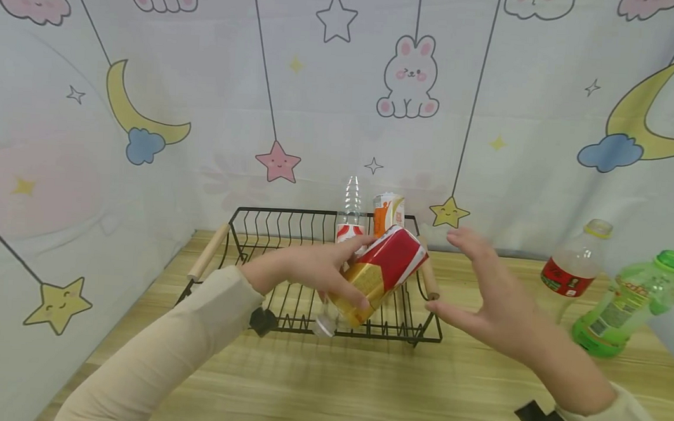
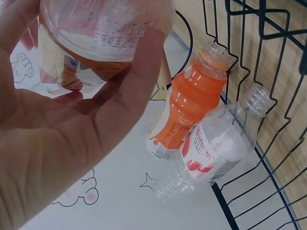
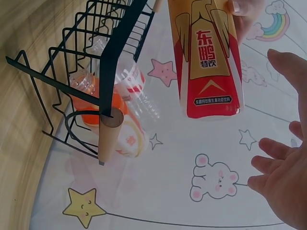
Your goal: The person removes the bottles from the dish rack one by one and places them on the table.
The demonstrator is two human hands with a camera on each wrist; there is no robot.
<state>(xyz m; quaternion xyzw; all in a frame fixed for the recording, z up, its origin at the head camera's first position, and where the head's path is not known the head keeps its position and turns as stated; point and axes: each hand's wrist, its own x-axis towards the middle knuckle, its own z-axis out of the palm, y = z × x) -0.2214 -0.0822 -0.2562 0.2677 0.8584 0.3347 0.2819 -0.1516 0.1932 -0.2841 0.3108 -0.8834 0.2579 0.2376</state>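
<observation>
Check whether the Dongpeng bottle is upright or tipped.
Tipped: in the head view, the Dongpeng bottle slants in the left hand, red end upper right.

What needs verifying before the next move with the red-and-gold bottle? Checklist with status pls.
1. Left hand grips the red-and-gold bottle: ok.
2. Held bottle points neck down, like the clear bottle and orange bottle in the rack: ok, though tilted.
3. Held bottle steadied by the right hand too: not ok; that hand is open beside it, apart.
4. Held bottle drained: cannot tell.
5. Green bottle on the table uncapped: not ok, its green cap is on.
</observation>
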